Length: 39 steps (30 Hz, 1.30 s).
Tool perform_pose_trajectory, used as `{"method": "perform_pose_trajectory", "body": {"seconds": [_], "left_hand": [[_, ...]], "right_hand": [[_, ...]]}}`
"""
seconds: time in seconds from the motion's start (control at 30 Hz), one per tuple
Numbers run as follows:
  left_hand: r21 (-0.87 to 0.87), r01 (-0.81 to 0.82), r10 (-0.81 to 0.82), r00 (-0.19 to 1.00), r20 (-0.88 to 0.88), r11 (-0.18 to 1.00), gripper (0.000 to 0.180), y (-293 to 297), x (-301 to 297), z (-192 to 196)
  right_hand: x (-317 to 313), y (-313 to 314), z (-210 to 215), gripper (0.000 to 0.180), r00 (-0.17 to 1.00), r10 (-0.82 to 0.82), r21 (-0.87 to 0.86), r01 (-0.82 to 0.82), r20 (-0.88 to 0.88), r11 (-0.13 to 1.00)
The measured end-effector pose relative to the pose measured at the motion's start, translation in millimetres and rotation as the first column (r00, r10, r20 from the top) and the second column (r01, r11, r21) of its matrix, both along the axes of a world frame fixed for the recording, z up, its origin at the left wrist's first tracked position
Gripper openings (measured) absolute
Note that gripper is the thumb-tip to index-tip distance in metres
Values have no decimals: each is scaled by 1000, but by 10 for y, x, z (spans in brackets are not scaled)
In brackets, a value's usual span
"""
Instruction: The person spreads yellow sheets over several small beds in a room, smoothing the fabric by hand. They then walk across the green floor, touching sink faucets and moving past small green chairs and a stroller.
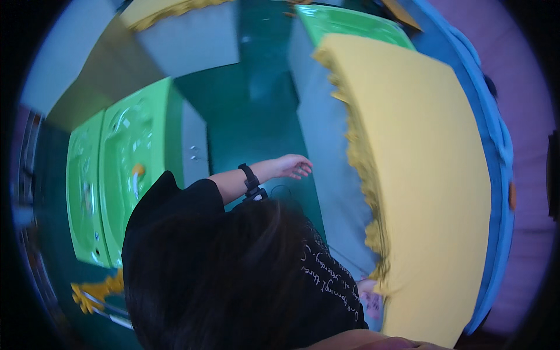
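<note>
My left hand (293, 167) hangs over the aisle between the cabinets, fingers loosely bent and apart, nothing in them. A black strap (250, 179) circles that wrist. At the lower right, my right hand (367, 286) is at the ruffled elastic edge of a yellow fitted cover (429, 175) and appears to pinch it, since the cloth gathers there. My dark shirt hides most of that hand. The cover is stretched over the top of a long white-sided cabinet (332, 192), its gathered edge overhanging the side. Dark hair and my shirt fill the lower middle.
Green moulded basins (137, 146) stand on a cabinet at left, an orange-and-white item (138, 170) inside one. Another green basin (356, 26) adjoins the covered top. A second yellow cover (166, 11) lies at the far left. Yellow cloth (99, 291) is bunched at lower left. Blue padding (501, 233) borders the right.
</note>
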<state>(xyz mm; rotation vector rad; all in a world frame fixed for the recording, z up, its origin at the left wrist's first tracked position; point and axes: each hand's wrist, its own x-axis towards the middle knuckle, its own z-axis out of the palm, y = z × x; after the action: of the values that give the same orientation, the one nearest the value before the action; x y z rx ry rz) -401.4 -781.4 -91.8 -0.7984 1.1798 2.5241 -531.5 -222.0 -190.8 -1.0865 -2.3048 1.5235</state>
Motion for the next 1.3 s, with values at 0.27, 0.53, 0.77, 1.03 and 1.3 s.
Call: {"method": "perform_pose_trajectory", "body": {"seconds": [0.27,0.53,0.77,1.03,1.3], "left_hand": [[23,-691,692,722,-26,722,21,-1189,2294,-345],[-111,-935,940,327,97,337,20,-814,3434,-571],[-133,-991,976,-41,212,-13,21,-211,3795,-688],[-368,-926,934,-201,295,-83,19,196,3619,-553],[-445,-859,904,-373,208,-252,20,591,3639,-459]], "right_hand": [[158,-2809,366,34,-26,960,-482,-869,278,116],[-231,-5069,512,27,-270,934,-322,-928,234,-188],[215,-6256,701,24,-659,729,-432,-721,186,-542],[322,-7241,498,22,-771,610,-448,-618,183,-647],[785,-7632,197,20,-862,418,-479,-506,285,-717]]}}
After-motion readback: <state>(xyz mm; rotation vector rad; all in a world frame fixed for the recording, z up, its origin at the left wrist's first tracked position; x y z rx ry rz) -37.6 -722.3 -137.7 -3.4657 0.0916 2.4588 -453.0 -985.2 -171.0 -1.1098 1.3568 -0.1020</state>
